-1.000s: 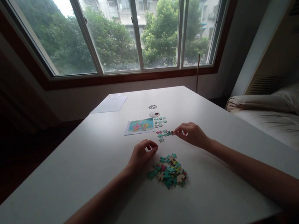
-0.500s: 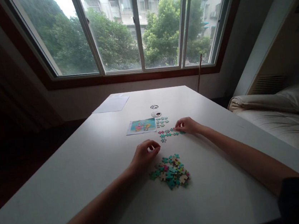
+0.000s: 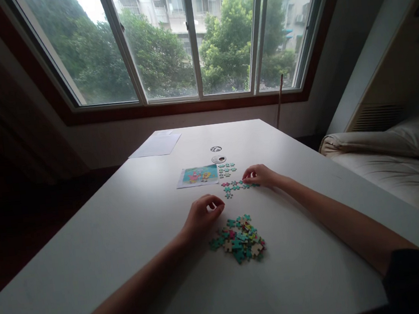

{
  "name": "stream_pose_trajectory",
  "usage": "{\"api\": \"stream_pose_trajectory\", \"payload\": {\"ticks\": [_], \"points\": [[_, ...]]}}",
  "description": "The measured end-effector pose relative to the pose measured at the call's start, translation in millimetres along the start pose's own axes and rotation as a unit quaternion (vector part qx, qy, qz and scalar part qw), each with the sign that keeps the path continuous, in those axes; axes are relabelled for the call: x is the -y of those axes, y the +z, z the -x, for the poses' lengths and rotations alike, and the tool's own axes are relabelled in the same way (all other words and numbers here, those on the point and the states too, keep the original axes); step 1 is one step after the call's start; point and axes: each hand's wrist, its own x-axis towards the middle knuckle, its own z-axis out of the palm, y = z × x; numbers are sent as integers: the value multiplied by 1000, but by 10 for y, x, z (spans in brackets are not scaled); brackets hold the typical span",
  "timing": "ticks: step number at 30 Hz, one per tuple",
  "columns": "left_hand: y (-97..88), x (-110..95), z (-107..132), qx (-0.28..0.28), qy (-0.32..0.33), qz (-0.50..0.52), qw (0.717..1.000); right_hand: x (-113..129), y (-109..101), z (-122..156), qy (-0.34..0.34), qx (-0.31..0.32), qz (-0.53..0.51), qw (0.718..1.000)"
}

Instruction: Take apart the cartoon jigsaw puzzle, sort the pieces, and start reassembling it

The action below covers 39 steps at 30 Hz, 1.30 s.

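On the white table (image 3: 126,227), my left hand (image 3: 201,215) rests with curled fingers, thumb and fingertips pinched together; what they hold, if anything, is hidden. Just right of it lies a pile of loose teal, pink and yellow puzzle pieces (image 3: 238,239). Farther out, my right hand (image 3: 260,175) has its fingers bent down on the right end of a short joined row of teal and pink pieces (image 3: 235,187). A small colour picture card (image 3: 197,175) lies left of that row, and a few more teal pieces (image 3: 226,169) lie beside the card.
Two small round objects (image 3: 219,159) lie beyond the pieces. A white sheet of paper (image 3: 157,145) is at the far left corner. A thin stick (image 3: 278,99) leans by the window. A bed with pale bedding (image 3: 394,156) runs along the table's right side.
My right hand moved a little farther away and left, setting its piece against the right end of the joined row. The left hand stayed put.
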Motion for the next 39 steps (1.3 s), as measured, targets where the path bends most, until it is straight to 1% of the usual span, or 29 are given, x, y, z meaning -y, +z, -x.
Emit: {"api": "stream_pose_trajectory", "payload": {"ticks": [4,7,10,12,14,17,18,20,24,29,39], "points": [[3,-9,0,-1,-2,-3,1000,-11,-7,8,-5,-4,-1,1000],[1,-17,-1,0,-4,-6,1000,8,-16,32,-10,-19,0,1000],[-3,-25,-3,2,-6,-8,1000,107,-45,117,-24,-42,-4,999],[-4,-29,-4,4,-9,-10,1000,236,-76,221,-54,-42,-12,998],[-2,-32,-5,4,-11,-9,1000,399,-107,355,-97,-17,-28,995],[5,-30,-5,4,-9,-7,1000,630,-125,571,-147,64,-58,985],[8,-28,-4,3,-8,-6,1000,686,-119,637,-155,89,-67,982],[12,-21,-3,2,-8,-6,1000,759,-92,745,-159,116,-77,977],[12,-16,0,3,-10,-8,1000,809,-24,863,-145,124,-76,979],[9,-38,-8,6,-6,-8,1000,858,10,884,-146,137,-77,977],[12,-39,-4,8,-3,-6,1000,859,50,878,-144,114,-88,979]]}}
